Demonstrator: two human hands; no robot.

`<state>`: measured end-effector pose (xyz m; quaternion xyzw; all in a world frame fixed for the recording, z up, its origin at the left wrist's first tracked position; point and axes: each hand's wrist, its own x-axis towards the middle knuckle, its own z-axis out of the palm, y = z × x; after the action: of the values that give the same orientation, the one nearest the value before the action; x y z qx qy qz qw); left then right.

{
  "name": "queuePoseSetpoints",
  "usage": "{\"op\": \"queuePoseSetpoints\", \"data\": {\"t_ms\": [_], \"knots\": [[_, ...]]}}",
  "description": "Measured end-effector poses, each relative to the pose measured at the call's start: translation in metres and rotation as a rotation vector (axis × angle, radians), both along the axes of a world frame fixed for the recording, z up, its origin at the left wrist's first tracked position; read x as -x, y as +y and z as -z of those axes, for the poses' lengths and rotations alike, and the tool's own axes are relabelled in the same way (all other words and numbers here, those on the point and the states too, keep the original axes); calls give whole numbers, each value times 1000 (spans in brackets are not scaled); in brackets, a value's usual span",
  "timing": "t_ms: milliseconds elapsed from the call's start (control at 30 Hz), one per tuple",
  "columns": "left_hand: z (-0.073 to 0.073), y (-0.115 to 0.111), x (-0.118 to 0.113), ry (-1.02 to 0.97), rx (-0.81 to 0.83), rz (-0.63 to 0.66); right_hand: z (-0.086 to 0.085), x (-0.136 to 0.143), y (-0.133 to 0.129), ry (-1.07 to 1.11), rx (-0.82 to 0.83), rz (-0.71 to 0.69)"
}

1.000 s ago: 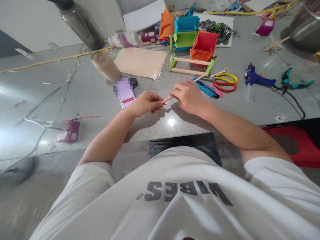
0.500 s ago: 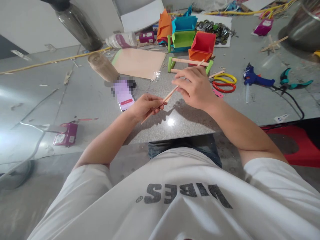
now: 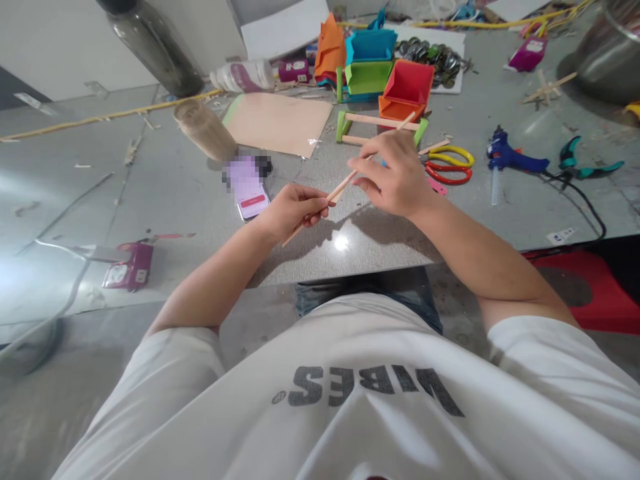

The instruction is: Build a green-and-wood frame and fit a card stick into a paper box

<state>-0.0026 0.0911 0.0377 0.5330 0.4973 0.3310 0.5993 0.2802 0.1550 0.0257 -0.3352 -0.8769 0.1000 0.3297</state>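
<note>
A long thin wooden stick [image 3: 344, 185] slants up to the right over the table's front part. My left hand [image 3: 299, 212] pinches its lower part between thumb and fingers, and the lower end pokes out below the palm. My right hand [image 3: 395, 172] is curled around the upper part, with the tip showing beyond the knuckles. A short pale piece shows just under the stick by the left fingertips; I cannot tell whether it is separate. A small blue spot shows behind my right fingers. Beyond that hand lies a frame of wooden sticks with green ends [image 3: 377, 122].
Scissors [image 3: 453, 165], a blue glue gun [image 3: 520, 159] with a cord and teal-handled pliers [image 3: 590, 163] lie to the right. At left are a phone [image 3: 253, 200], a jar [image 3: 204, 130] and a peach sheet [image 3: 280, 123]. Coloured paper boxes [image 3: 407, 83] stand behind.
The right hand has shifted slightly, and a small blue spot now shows behind its fingers. The left hand keeps its pinch on the stick. The camera view has moved a little.
</note>
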Motion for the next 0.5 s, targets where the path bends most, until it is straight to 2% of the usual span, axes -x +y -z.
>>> {"op": "queuePoseSetpoints", "data": {"t_ms": [67,100,167,267,400,500], "knots": [[1,-1,-1,1,-43,-51,3,0,-2,233,-2,117],[1,-1,-2,10,-65,-62,4,1,-2,360,61,157],[1,-3,-3,42,-107,-56,7,6,-1,556,286,178],[1,-7,-6,81,-157,-11,10,18,4,647,561,130],[4,-10,-8,71,-158,25,11,28,8,747,726,118],[6,-10,-10,44,-128,3,10,29,8,779,760,129]]}}
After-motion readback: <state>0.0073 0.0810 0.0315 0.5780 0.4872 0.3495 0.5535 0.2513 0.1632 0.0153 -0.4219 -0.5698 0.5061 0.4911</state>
